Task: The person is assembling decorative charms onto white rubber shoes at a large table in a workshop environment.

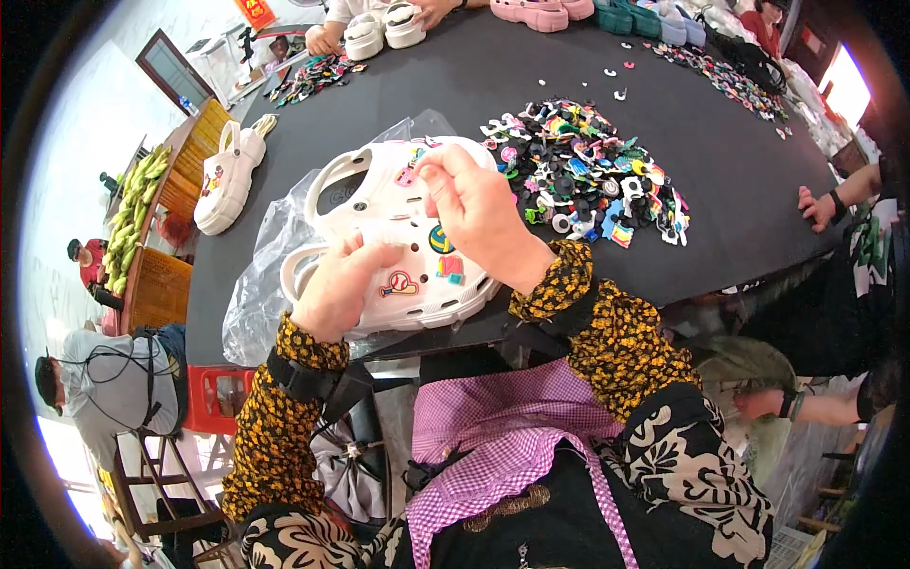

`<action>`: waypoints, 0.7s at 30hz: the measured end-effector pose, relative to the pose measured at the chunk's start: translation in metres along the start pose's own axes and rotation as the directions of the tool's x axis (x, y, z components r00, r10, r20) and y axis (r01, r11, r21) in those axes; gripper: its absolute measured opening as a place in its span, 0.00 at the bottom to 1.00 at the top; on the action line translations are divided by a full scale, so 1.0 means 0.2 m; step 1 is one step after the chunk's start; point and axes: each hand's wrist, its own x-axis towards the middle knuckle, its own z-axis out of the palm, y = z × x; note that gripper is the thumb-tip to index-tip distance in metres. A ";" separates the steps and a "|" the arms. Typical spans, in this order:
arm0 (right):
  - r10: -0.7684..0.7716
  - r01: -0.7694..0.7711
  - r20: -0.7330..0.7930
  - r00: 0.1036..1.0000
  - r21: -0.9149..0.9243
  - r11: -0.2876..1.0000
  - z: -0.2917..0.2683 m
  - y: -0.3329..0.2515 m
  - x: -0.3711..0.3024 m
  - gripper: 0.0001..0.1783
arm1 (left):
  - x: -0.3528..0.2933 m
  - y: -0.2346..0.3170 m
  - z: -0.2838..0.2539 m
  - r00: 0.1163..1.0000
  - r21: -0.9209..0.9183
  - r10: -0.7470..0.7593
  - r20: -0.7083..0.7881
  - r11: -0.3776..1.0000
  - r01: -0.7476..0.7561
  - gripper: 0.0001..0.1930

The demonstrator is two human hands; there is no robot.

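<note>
Two white clogs lie side by side in front of me on a clear plastic bag point(248, 318). The near clog point(445, 308) carries a baseball charm point(400, 283), a round yellow-and-green ball charm point(440, 239) and a pink-and-teal charm point(449, 269). My left hand point(334, 286) grips this clog by its opening, thumb on top and the other fingers mostly hidden. Over the far clog point(384, 175), my right hand point(474, 204) is closed, its bent fingers beside a pink charm point(406, 177). What they pinch, if anything, is hidden.
A big heap of colourful shoe charms point(588, 180) lies right of the clogs on the black table point(417, 95). Another decorated white clog point(227, 180) stands at the left edge. Across the table, a person's hands point(325, 40) hold white clogs. Another person's hand point(817, 207) rests at the right edge.
</note>
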 end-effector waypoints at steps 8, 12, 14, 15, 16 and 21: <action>0.143 -0.144 0.019 0.990 0.193 0.971 -0.03 -0.09 0.00 0.07 | -0.10 -0.05 -0.01 0.992 0.081 0.109 0.061 0.990 -0.114 0.13; 0.109 -0.110 0.014 0.994 0.214 0.971 -0.04 -0.12 -0.02 0.06 | -0.13 -0.07 -0.01 0.990 0.136 0.131 0.051 0.981 -0.137 0.13; 0.112 -0.113 0.019 0.994 0.211 0.971 -0.06 -0.14 -0.03 0.06 | -0.14 -0.07 -0.02 0.989 0.125 0.136 0.063 0.982 -0.143 0.13; 0.113 -0.115 0.023 0.993 0.210 0.971 -0.06 -0.15 -0.04 0.06 | -0.14 -0.07 -0.02 0.987 0.116 0.143 0.074 0.982 -0.151 0.14; 0.113 -0.116 0.026 0.993 0.212 0.970 -0.07 -0.17 -0.05 0.06 | -0.15 -0.07 -0.01 0.987 0.116 0.143 0.070 0.982 -0.150 0.14; -0.163 0.164 0.067 0.984 -0.005 0.987 -0.10 -0.18 -0.13 0.05 | -0.11 -0.03 0.01 0.985 0.078 0.151 0.080 0.985 -0.157 0.13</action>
